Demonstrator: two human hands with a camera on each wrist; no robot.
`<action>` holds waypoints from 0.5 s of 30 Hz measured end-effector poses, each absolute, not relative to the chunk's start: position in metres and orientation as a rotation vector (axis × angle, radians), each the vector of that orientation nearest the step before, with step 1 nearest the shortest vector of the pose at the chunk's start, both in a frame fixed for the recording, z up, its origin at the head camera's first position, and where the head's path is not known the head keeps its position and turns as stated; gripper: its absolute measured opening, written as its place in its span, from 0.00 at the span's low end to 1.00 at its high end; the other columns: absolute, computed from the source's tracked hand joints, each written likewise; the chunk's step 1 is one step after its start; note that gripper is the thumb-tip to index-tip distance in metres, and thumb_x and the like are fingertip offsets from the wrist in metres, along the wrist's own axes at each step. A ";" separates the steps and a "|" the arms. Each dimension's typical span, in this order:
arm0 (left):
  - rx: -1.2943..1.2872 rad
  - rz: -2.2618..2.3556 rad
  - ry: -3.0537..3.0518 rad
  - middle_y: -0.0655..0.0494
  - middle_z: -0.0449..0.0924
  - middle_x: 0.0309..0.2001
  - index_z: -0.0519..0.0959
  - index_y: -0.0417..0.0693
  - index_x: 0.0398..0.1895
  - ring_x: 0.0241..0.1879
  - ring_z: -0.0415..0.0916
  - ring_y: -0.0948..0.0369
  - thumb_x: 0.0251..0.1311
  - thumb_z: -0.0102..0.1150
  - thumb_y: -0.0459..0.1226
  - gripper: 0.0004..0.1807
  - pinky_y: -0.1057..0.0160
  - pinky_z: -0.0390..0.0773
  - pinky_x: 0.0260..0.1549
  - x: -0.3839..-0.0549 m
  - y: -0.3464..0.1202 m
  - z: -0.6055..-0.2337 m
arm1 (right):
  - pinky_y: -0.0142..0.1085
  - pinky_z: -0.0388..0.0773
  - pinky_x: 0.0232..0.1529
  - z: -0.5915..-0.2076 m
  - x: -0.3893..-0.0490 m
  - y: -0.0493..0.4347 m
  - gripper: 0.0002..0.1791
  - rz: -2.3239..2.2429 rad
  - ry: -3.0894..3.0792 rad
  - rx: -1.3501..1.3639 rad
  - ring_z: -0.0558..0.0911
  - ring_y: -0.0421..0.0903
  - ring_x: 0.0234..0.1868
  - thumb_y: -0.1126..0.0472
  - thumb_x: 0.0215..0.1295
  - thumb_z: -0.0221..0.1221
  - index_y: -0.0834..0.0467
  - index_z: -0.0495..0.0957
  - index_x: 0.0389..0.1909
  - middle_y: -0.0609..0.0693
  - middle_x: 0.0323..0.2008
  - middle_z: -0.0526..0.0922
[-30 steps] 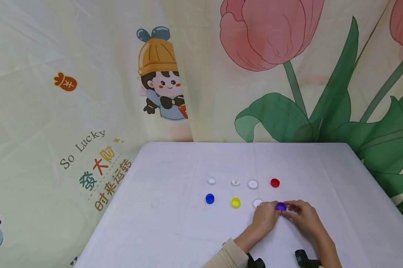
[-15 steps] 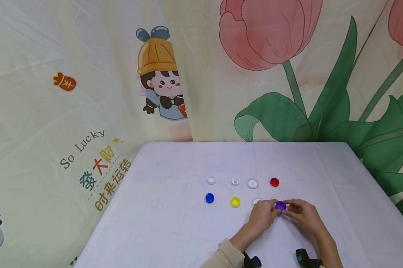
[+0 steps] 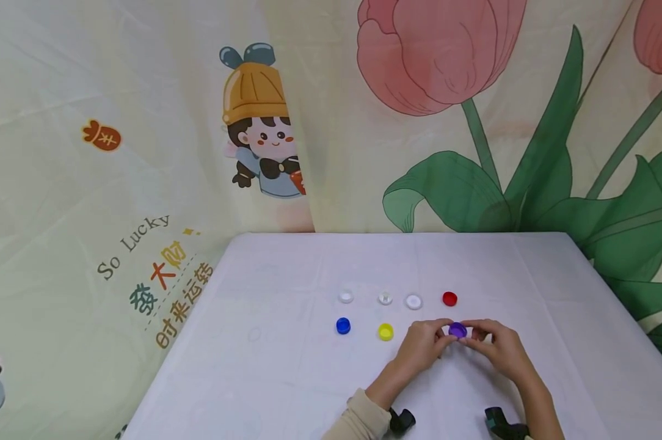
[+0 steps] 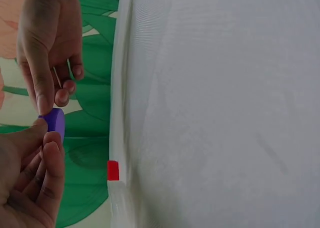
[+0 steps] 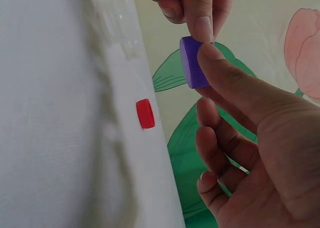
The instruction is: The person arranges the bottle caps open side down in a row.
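Left fingers (image 4: 53,163), right fingers (image 5: 222,71), both slightly parted, pinching 1 purple cap (image 3: 457,330)

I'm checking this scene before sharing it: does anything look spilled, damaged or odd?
Nothing looks spilled or damaged around the purple cap. The one oddity is behind the table: the cartoon figure on the backdrop is cut off along its right side, perhaps by a fold.

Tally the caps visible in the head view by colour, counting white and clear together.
White or clear caps: 3
Red cap: 1
Blue cap: 1
Yellow cap: 1
Purple cap: 1
Total visible: 7
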State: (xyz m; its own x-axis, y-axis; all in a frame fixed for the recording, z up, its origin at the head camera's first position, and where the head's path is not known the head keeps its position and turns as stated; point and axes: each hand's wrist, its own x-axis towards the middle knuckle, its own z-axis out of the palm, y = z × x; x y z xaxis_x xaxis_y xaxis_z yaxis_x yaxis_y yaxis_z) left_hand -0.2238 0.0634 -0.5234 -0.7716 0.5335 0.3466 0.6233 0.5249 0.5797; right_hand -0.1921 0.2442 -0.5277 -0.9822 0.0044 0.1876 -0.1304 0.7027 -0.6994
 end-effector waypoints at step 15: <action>-1.001 -1.217 -2.425 0.63 0.73 0.18 0.76 0.48 0.50 0.12 0.62 0.79 0.54 0.59 0.41 0.19 0.84 0.65 0.15 -0.216 0.044 -0.477 | 0.34 0.64 0.27 -0.481 -0.188 0.227 0.19 1.122 -2.497 0.244 0.68 0.40 0.28 0.52 0.46 0.67 0.51 0.81 0.42 0.39 0.21 0.72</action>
State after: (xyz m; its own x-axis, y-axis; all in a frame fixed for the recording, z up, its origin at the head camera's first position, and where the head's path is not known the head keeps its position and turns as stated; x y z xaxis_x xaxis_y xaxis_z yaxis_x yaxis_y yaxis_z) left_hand -0.2156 0.0437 -0.4770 -0.7332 0.4676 0.4938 0.6753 0.4155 0.6093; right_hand -0.1882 0.2275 -0.4812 -0.9087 0.0012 0.4175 -0.3114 0.6643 -0.6795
